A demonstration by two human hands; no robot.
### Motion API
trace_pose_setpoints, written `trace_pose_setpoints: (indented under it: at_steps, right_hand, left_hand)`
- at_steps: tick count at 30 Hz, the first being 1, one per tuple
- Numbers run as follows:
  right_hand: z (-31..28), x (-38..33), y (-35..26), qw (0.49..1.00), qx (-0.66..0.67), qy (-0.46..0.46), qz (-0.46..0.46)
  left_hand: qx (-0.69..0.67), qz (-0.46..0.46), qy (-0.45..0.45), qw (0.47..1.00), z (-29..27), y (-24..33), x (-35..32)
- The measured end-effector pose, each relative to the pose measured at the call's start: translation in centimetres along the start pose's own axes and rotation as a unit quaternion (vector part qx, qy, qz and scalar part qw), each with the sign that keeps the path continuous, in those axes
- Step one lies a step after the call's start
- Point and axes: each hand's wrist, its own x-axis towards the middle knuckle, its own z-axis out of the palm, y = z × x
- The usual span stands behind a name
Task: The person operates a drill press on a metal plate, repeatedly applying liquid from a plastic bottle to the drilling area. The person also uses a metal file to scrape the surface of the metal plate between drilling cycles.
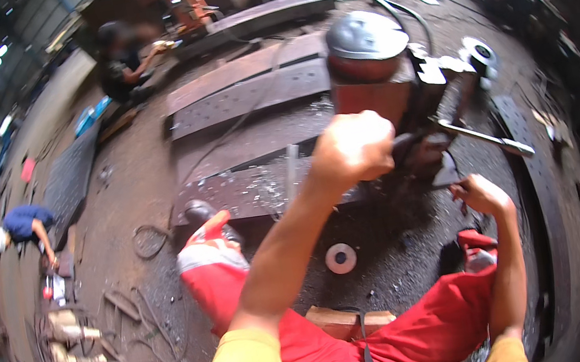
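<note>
The red drilling machine [371, 93] stands at the right end of the steel plates [253, 95], its long axis roughly upright and its silver cap uppermost. Its metal lever [486, 137] slants out to the right and toward the person, the free end reaching near a long perforated steel beam [531, 175].

The left hand [353, 147] is clenched before the machine's red body; whether it grasps anything, one cannot tell. The right hand [483, 195], fingers bent, is below the lever, beside a thin dark rod [440, 186] at the machine's base; a grip on it cannot be made out.

The nearest plate's front edge runs crosswise under the left forearm. Between that edge and the wooden block [336, 320] at the person's seat lies a strip of dark, chip-strewn ground, with a pale ring [340, 258] on it. On the right, a narrower strip separates the right forearm from the beam.
</note>
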Motion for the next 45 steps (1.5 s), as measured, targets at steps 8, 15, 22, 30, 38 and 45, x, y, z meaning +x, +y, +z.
trace_pose_setpoints:
  at_steps: [8,15,22,30,38,45]
  right_hand:
    - [0.5,0.7,2.6,0.999,0.026,0.0,0.027]
    - [0.9,0.6,2.1,0.998,0.051,0.013,0.017]
    - [0.7,0.8,2.2,0.998,0.065,0.01,0.01]
    - [0.7,0.7,2.5,0.999,0.046,0.006,0.02]
    - [0.7,0.8,2.6,0.999,0.032,0.007,0.018]
    - [0.2,0.0,1.5,0.999,0.0,0.033,-0.04]
  left_hand:
    - [0.026,-0.098,-0.199,0.975,-1.8,1.5,2.2]
    - [0.023,-0.086,-0.164,0.982,-1.1,0.7,1.6]
    - [0.031,-0.083,-0.171,0.981,-1.4,0.8,1.7]
    - [0.022,-0.089,-0.174,0.98,-1.5,1.0,1.7]
    - [0.019,-0.089,-0.175,0.98,-1.5,1.0,1.6]
    - [0.023,-0.093,-0.181,0.979,-1.5,1.0,1.7]
